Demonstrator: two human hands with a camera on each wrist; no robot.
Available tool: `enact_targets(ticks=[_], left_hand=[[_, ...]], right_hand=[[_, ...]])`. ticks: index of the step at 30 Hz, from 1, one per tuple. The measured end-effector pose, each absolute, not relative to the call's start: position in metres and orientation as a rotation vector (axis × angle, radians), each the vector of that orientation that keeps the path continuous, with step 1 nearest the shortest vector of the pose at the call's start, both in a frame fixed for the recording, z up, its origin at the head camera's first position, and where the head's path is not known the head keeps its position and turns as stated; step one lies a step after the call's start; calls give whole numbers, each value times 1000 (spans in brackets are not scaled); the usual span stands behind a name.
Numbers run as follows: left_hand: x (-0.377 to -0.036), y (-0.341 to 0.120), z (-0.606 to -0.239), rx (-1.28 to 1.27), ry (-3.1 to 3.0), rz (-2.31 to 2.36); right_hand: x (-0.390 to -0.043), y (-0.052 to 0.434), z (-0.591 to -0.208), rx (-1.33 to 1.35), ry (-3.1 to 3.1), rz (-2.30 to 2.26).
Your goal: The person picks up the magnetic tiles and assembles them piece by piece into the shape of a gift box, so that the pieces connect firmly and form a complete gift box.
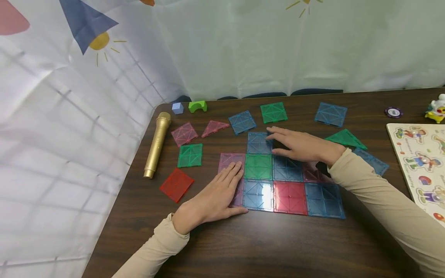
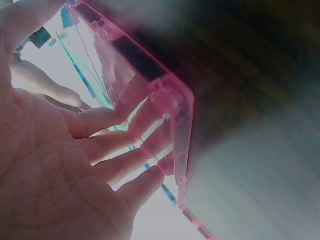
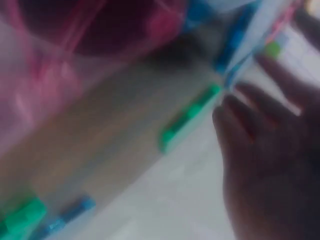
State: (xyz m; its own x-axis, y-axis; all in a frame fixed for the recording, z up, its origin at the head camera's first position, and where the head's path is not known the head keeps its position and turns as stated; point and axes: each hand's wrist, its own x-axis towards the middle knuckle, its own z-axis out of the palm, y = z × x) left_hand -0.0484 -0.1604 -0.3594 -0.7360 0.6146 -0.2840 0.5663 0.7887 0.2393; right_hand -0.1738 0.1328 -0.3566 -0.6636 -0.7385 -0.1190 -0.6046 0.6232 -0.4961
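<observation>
Head view shows me a dark wooden table point(image 1: 278, 247), and I go from the left. At the far left lies a gold toy microphone point(image 1: 157, 144). Beyond its far end stand a small pale blue cube point(image 1: 177, 108) and a green arch block point(image 1: 197, 106). To the right of the microphone lie loose translucent plastic tiles: a pink square tile point(image 1: 184, 134), a pink triangle tile point(image 1: 214, 127), a green square tile point(image 1: 190, 155) and, nearer, a red square tile point(image 1: 176, 184).

My left hand point(image 1: 217, 195) lies flat with straight fingers held together on the purple square tile point(image 1: 231, 159), which is the left edge of the joined tile mat point(image 1: 290, 197) in the middle of the table. The left wrist view shows the fingers point(image 2: 131, 150) pressing on a pinkish tile edge.

My right hand point(image 1: 301, 146) reaches over the far side of the mat. Its straight fingers, slightly spread, touch the blue square tile point(image 1: 258, 142) at the far row. The right wrist view is too blurred for details.

Further right lie a green triangle tile point(image 1: 345, 138) and a loose blue square tile point(image 1: 331, 114), then a purple round chip point(image 1: 394, 112) and a wooden peg puzzle board point(image 1: 422, 162) at the right edge.
</observation>
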Motion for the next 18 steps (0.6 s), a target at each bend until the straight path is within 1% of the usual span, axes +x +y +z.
enact_targets(ticks=[5,10,14,18], left_hand=[[-47,-159,-361,916,2631,198],[-48,-157,-361,912,2631,209],[-48,-157,-360,894,2624,211],[-48,-159,-359,888,2628,211]], right_hand=[[-190,134,-352,-945,2586,-543],[-199,142,-348,-849,2525,-500],[-196,151,-345,-830,2534,-482],[-182,158,-347,-877,2568,-405]])
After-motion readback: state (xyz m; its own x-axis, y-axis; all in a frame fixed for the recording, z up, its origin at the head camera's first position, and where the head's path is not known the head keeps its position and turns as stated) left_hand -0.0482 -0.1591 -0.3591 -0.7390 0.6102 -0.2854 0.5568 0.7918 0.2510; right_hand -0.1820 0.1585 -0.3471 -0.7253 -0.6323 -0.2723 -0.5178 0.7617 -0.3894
